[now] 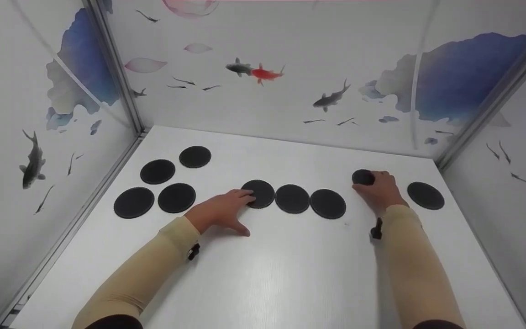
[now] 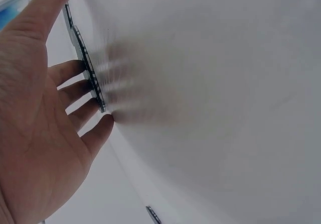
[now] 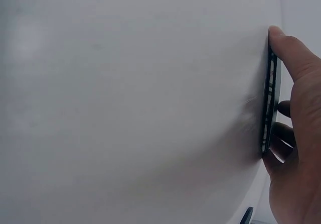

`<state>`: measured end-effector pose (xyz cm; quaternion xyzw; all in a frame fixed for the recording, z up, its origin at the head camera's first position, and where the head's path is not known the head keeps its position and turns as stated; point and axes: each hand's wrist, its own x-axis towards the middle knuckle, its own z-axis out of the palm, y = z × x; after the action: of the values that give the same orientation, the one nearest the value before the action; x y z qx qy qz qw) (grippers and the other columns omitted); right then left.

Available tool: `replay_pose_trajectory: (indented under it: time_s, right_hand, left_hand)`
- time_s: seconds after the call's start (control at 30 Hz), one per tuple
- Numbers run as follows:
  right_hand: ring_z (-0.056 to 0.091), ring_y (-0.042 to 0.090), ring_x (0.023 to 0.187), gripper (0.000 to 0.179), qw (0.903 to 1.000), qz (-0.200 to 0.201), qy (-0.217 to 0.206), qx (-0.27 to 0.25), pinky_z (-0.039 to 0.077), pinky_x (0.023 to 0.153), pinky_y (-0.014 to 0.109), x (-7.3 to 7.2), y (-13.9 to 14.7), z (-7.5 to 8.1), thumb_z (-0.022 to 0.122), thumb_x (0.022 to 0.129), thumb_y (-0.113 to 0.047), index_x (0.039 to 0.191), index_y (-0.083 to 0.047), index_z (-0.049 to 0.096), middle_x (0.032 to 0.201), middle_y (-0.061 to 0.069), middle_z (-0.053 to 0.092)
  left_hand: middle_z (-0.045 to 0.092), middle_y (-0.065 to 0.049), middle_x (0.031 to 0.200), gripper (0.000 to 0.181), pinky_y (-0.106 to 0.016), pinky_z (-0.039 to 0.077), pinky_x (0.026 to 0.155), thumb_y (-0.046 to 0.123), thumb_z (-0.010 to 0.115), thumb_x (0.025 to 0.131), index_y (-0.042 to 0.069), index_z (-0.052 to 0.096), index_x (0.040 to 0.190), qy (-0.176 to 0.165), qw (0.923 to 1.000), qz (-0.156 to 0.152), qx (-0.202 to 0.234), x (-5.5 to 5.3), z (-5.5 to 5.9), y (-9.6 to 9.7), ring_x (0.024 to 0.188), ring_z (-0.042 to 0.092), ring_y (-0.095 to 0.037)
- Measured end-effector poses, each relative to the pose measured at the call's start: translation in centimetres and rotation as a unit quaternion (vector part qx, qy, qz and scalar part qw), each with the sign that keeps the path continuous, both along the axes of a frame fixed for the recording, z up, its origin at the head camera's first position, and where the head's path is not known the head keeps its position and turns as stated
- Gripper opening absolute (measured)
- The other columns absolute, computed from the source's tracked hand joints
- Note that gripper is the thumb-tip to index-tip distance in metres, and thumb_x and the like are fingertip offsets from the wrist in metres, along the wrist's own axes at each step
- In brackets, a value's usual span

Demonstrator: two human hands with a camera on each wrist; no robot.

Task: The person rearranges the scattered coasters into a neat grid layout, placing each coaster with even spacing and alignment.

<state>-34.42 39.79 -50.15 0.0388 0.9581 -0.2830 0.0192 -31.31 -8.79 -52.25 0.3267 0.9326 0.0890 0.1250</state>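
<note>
1. Beige sleeves [image 1: 126, 274] are crossing the frame's bottom.
2. Left hand [image 1: 222, 208], fingers spread, is touching, partly covering row-end disc [image 1: 261, 195], centre.
3. Right hand [image 1: 384, 191] is pinching held disc [image 1: 362, 177], centre-right.
4. Four discs [image 1: 176, 198] are lying left; lone disc [image 1: 426, 195], far right.

Disc [image 1: 360, 177] partly hidden by right fingers [image 1: 381, 175]; sleeves [image 1: 420, 269] cropped.

Nine black discs [image 1: 292, 199] are counted: four are grouped at the left, three lined up in the middle, one gripped by the right hand [image 1: 382, 189], one at far right. Two hands [image 1: 219, 210], two sleeves [image 1: 133, 269] and one tabletop [image 1: 281, 274] are shown.
</note>
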Motion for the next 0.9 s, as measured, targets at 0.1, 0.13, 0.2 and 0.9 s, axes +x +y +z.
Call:
replay_pose_trajectory:
  time_s: [0.1,0.13,0.2,0.9]
  right_hand:
    - [0.03,0.05,0.141,0.115,1.0,-0.004,0.002,-0.006,0.031,0.111,0.065,0.0,-0.1,-0.2,0.06,0.08,-0.08,0.156,0.002,0.03,0.156,0.03,0.025]
    - [0.03,0.05,0.141,0.116,0.9999,-0.006,0.003,-0.009,0.03,0.111,0.065,-0.1,-0.1,-0.2,0.061,0.08,-0.08,0.156,0.002,0.03,0.156,0.031,0.024]
    - [0.031,0.049,0.14,0.115,0.9999,-0.007,0.005,-0.015,0.031,0.111,0.064,-0.2,-0.1,-0.3,0.063,0.08,-0.078,0.155,0.003,0.031,0.155,0.031,0.025]
    - [0.031,0.048,0.137,0.102,0.9986,0.034,0.038,0.014,0.032,0.111,0.063,-4.4,3.2,-4.3,0.076,0.081,-0.062,0.151,0.003,0.039,0.149,0.03,0.03]
  left_hand:
    - [0.023,-0.002,0.167,0.108,-0.044,0.032,0.118,0.069,0.078,0.073,0.019,0.035,0.159,0.0,1.0,0.003,0.0,0.1,-0.2,-0.1,0.153,0.021,-0.023]
    - [0.023,-0.001,0.167,0.108,-0.044,0.032,0.118,0.069,0.078,0.073,0.02,0.034,0.159,0.0,1.0,0.004,0.001,0.1,-0.3,-0.1,0.153,0.02,-0.023]
    - [0.023,0.0,0.167,0.108,-0.042,0.031,0.118,0.071,0.077,0.073,0.021,0.034,0.159,0.004,1.0,0.005,-0.003,0.0,-0.5,-0.2,0.153,0.02,-0.021]
    - [0.022,0.0,0.167,0.107,-0.043,0.029,0.119,0.07,0.076,0.075,0.021,0.034,0.159,0.001,1.0,-0.001,0.0,-0.2,-0.3,-0.1,0.154,0.018,-0.021]
